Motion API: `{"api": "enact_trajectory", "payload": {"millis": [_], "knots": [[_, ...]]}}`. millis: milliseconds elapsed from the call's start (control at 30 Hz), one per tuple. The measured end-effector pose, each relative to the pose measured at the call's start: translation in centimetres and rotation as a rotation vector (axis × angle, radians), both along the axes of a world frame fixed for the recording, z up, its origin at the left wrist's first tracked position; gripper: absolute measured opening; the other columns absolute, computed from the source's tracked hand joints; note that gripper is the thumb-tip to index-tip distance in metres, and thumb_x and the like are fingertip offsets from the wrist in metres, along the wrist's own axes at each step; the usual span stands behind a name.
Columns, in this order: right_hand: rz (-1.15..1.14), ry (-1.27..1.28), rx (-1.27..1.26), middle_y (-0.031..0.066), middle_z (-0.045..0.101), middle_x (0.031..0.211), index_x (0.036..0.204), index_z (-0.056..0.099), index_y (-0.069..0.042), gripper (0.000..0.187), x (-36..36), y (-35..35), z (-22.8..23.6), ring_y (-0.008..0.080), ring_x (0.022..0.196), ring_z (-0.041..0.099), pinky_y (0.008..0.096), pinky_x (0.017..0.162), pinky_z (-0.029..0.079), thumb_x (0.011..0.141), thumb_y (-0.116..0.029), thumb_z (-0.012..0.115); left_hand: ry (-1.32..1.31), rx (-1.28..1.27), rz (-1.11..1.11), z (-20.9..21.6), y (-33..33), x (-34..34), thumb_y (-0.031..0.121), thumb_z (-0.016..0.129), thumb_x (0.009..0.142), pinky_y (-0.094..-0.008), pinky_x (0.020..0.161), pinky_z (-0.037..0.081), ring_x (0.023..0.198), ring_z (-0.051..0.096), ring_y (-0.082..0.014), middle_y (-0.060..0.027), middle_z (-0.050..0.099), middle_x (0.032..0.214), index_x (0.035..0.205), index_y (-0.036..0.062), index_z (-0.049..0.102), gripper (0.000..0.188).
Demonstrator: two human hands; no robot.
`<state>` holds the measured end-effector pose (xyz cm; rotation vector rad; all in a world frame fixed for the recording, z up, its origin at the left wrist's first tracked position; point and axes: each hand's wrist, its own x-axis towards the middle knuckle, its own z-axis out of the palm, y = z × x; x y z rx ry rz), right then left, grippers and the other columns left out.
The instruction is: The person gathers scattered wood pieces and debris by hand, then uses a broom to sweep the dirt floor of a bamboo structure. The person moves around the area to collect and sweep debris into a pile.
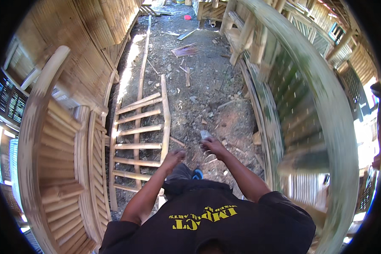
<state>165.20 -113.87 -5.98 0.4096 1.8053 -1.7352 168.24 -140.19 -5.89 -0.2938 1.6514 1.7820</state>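
My left hand (174, 157) hovers just right of a ladder-like bamboo frame (166, 114), with its fingers curled in and nothing seen in them. To its right, my right hand (214, 147) is closed at the fingertips on a small pale grey scrap (205, 134), whose material I cannot make out. Both hands are in front of my body, over the dirt ground. The frame has two long poles joined by several split-bamboo rungs and lies to the left of my legs.
A bamboo bench (67, 165) with a thick rail stands at left. Another curved bamboo rail (334, 110) rises close on my right, beside a long greenish bamboo edge (264, 110). Thin sticks (185, 50) and a red object (187, 17) lie farther ahead on the littered ground.
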Motion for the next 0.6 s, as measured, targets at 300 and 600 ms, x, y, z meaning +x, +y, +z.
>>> {"api": "enact_trajectory", "payload": {"millis": [300, 600], "knots": [[0.018, 0.155, 0.008, 0.0030, 0.067, 0.094, 0.108, 0.061, -0.008, 0.028, -40.6, -2.0, 1.7, 0.0135, 0.082, 0.066, 0.0309, 0.069, 0.052, 0.097, -0.034, 0.062, -0.097, 0.001, 0.242, -3.0, 1.1, -35.6, 0.027, 0.057, 0.099, -0.0278, 0.074, 0.048, 0.089, 0.064, -0.0126, -0.0035, 0.070, 0.104, 0.125, 0.0058, 0.059, 0.033], [0.159, 0.174, 0.098, 0.0009, 0.066, 0.077, 0.086, 0.068, -0.008, 0.033, -72.6, 5.8, 1.8, 0.0105, 0.072, 0.060, 0.0274, 0.062, 0.047, 0.093, -0.040, 0.068, -0.075, -0.060, -0.033, -1.3, 6.9, -74.1, 0.026, 0.062, 0.095, -0.0294, 0.079, 0.049, 0.088, 0.064, -0.0150, -0.0055, 0.068, 0.097, 0.109, 0.0016, 0.067, 0.029]]}}
